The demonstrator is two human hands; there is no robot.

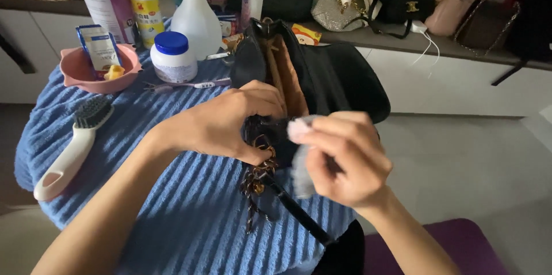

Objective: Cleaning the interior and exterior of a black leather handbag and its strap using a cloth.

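Observation:
A black handbag point(328, 79) with a tan lining lies open on a table covered by a blue ribbed towel point(190, 217). My left hand point(230, 122) grips the bag's near edge where a metal chain strap point(256, 180) hangs down. My right hand point(345, 160) pinches a pale grey cloth point(299, 165) and presses it against that same edge of the bag. A black strap point(299, 212) runs from the bag toward me.
A white-handled brush point(72, 148) lies at the left. Behind are a pink bowl point(77, 71) with a packet, a blue-lidded jar point(173, 56), several bottles point(195, 13) and a small tool point(190, 84). More bags point(345, 7) sit on the far counter.

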